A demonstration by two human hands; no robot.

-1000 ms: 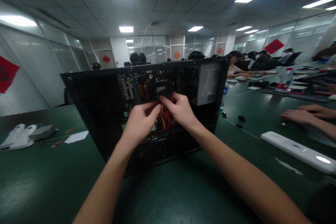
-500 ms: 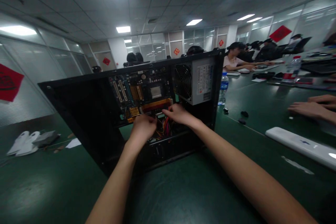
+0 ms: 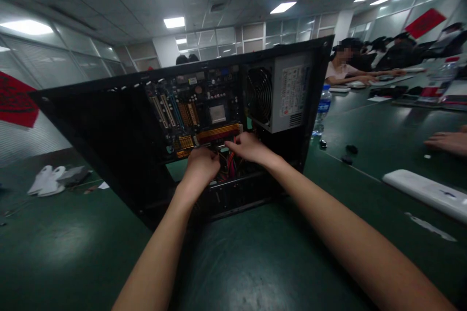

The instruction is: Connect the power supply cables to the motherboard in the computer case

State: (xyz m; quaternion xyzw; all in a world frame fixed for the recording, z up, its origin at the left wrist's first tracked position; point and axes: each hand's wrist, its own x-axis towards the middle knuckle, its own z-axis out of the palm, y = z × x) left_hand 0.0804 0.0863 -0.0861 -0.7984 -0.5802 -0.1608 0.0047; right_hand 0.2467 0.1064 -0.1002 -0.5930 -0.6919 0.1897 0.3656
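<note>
as the cable bundle (image 3: pixel 231 166) runs up-and-down below the right half of the memory slots (image 3: pixel 218 133), my right hand (image 3: pixel 251 147) looks nearer; my left hand (image 3: pixel 202 169) curls below their left half; what either grips i cannot tell

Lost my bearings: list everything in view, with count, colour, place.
computer case: 1, black, on table
table: 1, green, under case
circuit board: 1, dark, inside case
power supply: 1, grey, case's upper right
cables: several, red and others, between hands
bottles: 2, clear, blue and red caps, right
long bar: 1, white, table's right
small pieces: 3, black, right of case
paired items: 2, white, table's left
block: 1, grey, beside them
scraps: several, whitish, both sides
signs: at least 2, red, both sides
ceiling lights: several, white, overhead
co-workers: several, dark and pale clothing, background
farther items: several, mixed, right, blurred
left hand: 1, bare, left of cables
right hand: 1, bare, upper right of cables
</note>
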